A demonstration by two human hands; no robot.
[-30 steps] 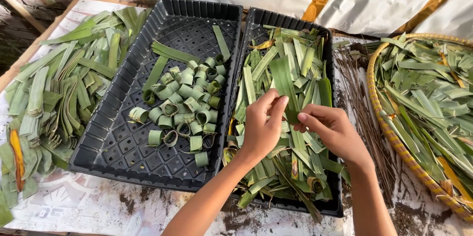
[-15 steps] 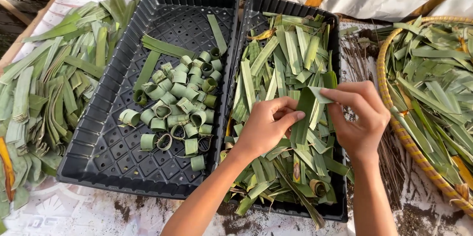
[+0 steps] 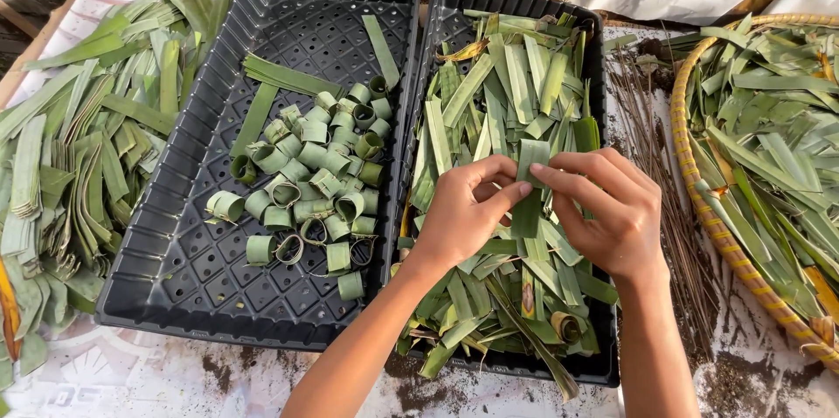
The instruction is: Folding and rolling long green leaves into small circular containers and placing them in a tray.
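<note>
My left hand (image 3: pixel 463 213) and my right hand (image 3: pixel 607 204) meet over the right black tray (image 3: pixel 603 370), both pinching one short green leaf strip (image 3: pixel 530 175) held upright between the fingertips. Under the hands the tray is heaped with loose cut leaf strips (image 3: pixel 507 95). The left black tray (image 3: pixel 175 287) holds several small rolled leaf rings (image 3: pixel 319 178) and a few flat strips (image 3: pixel 284 77).
A pile of long folded leaves (image 3: pixel 83 134) lies on the table at the left. A round woven basket (image 3: pixel 712 226) full of leaves stands at the right. Thin brown sticks (image 3: pixel 660 147) lie between the right tray and the basket. Soil speckles the white table cover (image 3: pixel 218 374).
My hands have lifted a leaf strip from the pile and come together on it, moving slightly up the tray. The view has shifted a little.
</note>
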